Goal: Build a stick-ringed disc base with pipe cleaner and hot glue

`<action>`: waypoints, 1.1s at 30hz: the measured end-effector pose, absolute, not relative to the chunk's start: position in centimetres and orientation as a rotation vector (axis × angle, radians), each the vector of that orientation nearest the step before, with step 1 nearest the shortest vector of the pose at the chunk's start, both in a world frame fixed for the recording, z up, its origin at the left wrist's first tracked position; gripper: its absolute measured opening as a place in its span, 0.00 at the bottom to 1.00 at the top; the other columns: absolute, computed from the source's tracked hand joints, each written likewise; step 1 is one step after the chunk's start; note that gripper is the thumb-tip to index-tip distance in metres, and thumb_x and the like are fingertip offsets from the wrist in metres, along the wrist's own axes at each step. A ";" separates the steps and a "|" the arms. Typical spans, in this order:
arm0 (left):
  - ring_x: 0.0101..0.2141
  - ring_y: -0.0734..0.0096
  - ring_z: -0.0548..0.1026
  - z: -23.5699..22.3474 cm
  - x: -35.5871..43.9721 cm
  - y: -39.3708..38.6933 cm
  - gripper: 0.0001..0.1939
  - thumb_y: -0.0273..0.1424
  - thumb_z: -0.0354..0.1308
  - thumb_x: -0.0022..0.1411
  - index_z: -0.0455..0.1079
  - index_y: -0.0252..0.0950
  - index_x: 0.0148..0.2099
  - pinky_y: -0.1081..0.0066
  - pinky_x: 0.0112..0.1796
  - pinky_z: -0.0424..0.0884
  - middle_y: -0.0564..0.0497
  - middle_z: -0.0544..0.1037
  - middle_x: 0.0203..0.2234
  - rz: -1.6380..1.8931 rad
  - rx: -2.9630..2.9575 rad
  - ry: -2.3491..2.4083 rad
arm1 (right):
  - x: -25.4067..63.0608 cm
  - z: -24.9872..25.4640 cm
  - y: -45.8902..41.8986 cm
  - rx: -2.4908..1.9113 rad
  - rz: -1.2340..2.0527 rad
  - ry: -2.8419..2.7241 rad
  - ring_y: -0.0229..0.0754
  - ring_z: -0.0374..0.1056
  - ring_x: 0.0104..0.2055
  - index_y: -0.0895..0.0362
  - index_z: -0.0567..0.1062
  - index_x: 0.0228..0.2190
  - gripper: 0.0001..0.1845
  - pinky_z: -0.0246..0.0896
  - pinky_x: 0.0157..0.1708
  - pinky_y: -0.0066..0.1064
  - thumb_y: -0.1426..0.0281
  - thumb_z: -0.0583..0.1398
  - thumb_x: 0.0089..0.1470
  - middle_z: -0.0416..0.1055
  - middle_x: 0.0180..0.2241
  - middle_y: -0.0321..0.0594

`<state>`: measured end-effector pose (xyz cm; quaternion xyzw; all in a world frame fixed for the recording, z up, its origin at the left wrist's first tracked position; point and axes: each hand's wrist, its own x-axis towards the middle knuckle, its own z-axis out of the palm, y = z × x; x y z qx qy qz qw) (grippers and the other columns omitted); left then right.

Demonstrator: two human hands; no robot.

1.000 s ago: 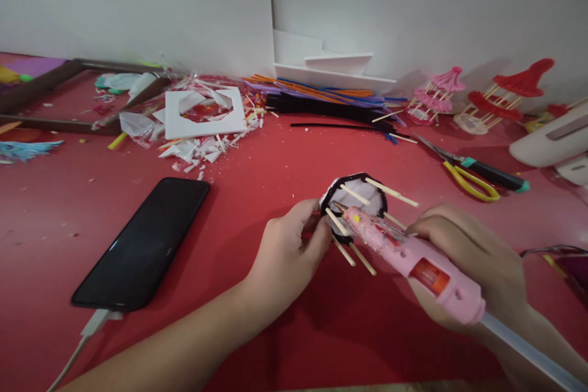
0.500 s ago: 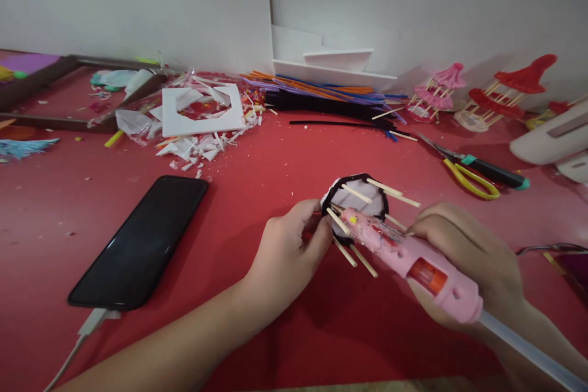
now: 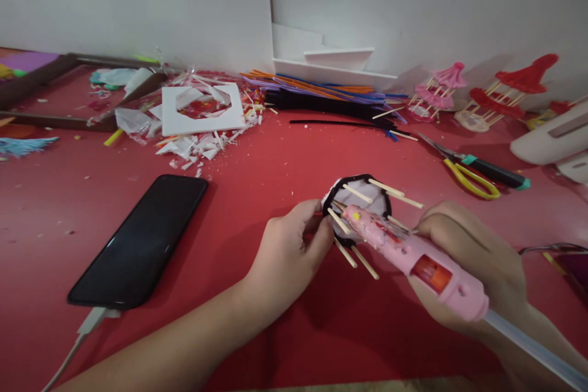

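Between the thumb and fingers of my left hand is the left edge of a small white many-sided base with a black fuzzy rim. Several short wooden sticks jut from it, pointing toward me and to the right. My right hand is wrapped round a pink hot glue gun, partly hiding its far side. The metal nozzle is over the rim's left part, near a stick; whether it touches I cannot tell. A clear glue stick trails out of the gun's back end.
A black phone with a white cable lies at left. Scissors and a dark-handled tool lie at right. Farther back are a cut white foam board amid scraps, pipe cleaners, and pink and red tiered models.
The glue gun's nozzle dipped slightly toward the rim, then drew back a little. My left hand keeps its grip on the base, which has shifted very slightly right.
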<state>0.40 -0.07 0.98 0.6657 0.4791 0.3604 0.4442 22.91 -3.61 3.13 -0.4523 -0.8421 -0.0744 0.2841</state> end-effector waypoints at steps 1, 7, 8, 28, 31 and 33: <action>0.26 0.74 0.77 1.0 0.4 -0.1 0.10 0.30 0.52 0.66 0.74 0.35 0.44 0.78 0.27 0.70 0.51 0.82 0.28 0.889 1.652 1.189 | 22.9 3.1 -3.6 -1.215 -0.196 -2.251 0.39 0.57 0.28 0.53 0.61 0.27 0.10 0.54 0.27 0.33 0.76 0.56 0.55 0.59 0.26 0.37; 0.25 0.75 0.76 0.9 0.4 -0.1 0.11 0.32 0.51 0.67 0.74 0.35 0.43 0.77 0.24 0.67 0.53 0.83 0.29 0.853 1.678 1.264 | 23.1 3.2 -3.6 -1.215 -0.199 -2.261 0.39 0.62 0.30 0.57 0.67 0.33 0.04 0.58 0.29 0.32 0.77 0.57 0.55 0.66 0.30 0.40; 0.25 0.75 0.76 0.9 0.3 -0.1 0.11 0.32 0.51 0.67 0.74 0.35 0.43 0.77 0.24 0.67 0.53 0.83 0.29 0.855 1.683 1.273 | 23.2 3.3 -3.6 -1.211 -0.205 -2.266 0.40 0.64 0.32 0.57 0.68 0.35 0.05 0.60 0.30 0.32 0.77 0.57 0.55 0.67 0.31 0.41; 0.30 0.76 0.80 0.8 0.4 -0.2 0.10 0.29 0.52 0.66 0.74 0.35 0.43 0.80 0.29 0.71 0.52 0.84 0.32 0.875 1.695 1.209 | 22.9 3.1 -3.4 -1.176 -0.229 -2.229 0.41 0.56 0.27 0.51 0.58 0.27 0.13 0.50 0.24 0.35 0.80 0.56 0.53 0.55 0.24 0.35; 0.31 0.75 0.81 0.9 0.3 -0.2 0.09 0.29 0.53 0.66 0.75 0.35 0.43 0.80 0.30 0.71 0.51 0.84 0.33 0.863 1.692 1.205 | 23.1 3.0 -3.5 -1.242 -0.250 -2.209 0.41 0.57 0.27 0.52 0.58 0.27 0.13 0.51 0.25 0.36 0.80 0.56 0.51 0.56 0.25 0.36; 0.32 0.74 0.81 1.0 0.3 -0.2 0.09 0.29 0.53 0.66 0.75 0.35 0.42 0.80 0.30 0.71 0.50 0.84 0.34 0.859 1.686 1.201 | 23.2 2.9 -3.6 -1.281 -0.233 -2.191 0.41 0.57 0.27 0.53 0.59 0.27 0.12 0.52 0.26 0.36 0.79 0.57 0.52 0.57 0.26 0.36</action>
